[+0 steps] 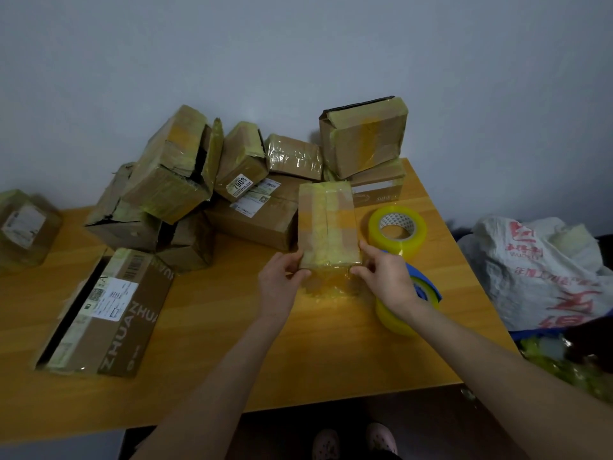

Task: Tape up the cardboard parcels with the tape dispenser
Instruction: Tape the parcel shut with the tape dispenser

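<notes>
A small cardboard parcel lies in the middle of the wooden table, with a flap of clear tape trailing off its near end. The left hand pinches its near-left corner and the right hand its near-right one, fingers curled onto the cardboard (whether they also catch the tape is unclear). The blue tape dispenser lies by the right wrist, partly hidden, with a loose tape roll just beyond and a pile of taped parcels behind.
</notes>
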Tool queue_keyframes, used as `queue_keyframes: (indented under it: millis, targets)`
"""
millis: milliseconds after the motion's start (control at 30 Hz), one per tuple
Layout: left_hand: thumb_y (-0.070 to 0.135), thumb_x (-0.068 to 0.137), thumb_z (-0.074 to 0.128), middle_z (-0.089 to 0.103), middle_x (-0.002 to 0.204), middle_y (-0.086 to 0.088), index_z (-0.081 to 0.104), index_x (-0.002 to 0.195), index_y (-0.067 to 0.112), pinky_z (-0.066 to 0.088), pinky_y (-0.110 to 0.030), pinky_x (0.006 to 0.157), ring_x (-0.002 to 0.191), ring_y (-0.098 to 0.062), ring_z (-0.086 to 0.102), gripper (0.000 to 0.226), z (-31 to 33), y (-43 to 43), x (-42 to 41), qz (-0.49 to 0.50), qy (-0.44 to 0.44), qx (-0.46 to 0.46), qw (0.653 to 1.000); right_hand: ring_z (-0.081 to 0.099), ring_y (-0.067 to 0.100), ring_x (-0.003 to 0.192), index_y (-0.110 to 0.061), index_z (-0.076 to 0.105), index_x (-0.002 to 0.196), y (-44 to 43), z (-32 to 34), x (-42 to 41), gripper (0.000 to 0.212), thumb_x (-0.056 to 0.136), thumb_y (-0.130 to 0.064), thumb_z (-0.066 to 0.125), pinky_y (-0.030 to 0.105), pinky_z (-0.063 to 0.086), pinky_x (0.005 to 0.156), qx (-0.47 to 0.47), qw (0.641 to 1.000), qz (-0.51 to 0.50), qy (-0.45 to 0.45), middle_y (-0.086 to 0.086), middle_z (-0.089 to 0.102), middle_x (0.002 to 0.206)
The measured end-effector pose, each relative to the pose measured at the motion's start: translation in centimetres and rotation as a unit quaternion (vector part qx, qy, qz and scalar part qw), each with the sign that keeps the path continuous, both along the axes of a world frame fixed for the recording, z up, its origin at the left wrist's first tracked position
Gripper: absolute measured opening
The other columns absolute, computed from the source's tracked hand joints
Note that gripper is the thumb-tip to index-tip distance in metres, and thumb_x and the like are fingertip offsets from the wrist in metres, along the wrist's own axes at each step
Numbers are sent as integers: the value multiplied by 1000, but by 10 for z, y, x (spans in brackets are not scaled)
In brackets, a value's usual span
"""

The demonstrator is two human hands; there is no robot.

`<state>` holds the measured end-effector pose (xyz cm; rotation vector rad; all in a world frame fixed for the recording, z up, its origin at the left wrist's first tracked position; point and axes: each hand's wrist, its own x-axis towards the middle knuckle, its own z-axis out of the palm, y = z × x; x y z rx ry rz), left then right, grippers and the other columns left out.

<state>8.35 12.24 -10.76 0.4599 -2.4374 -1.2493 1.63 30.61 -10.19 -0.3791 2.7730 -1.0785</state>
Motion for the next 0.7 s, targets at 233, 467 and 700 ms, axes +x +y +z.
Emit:
queue_keyframes:
  millis: [233,467,700]
  targets:
    - [44,68,81,41,112,7,48,118,14,46,-26,81,95,-9,48,67,1,-6,-9,-70,-108,-96,987,64,27,92,-18,46,129,-4,11,-4,75,74,-65,67,34,50,65,166,980,31,109,5,62,111]
    - [39,75,75,64,113,-6,44,122,14,50,-30,75,95,-22,64,62,10,-3,-17,-54,-133,-111,983,64,31,91,-28,30,142,-12,14,-15,79,78,-66,57,40,53,74,194,973,97,84,10,66,105]
    - [14,83,70,43,143,9,25,149,26,45,-18,88,124,-14,49,81,19,-21,-13,-164,-171,64,969,64,26,93,-29,26,147,1,18,-21,80,83,-43,72,33,51,78,144,979,142,15,8,67,114]
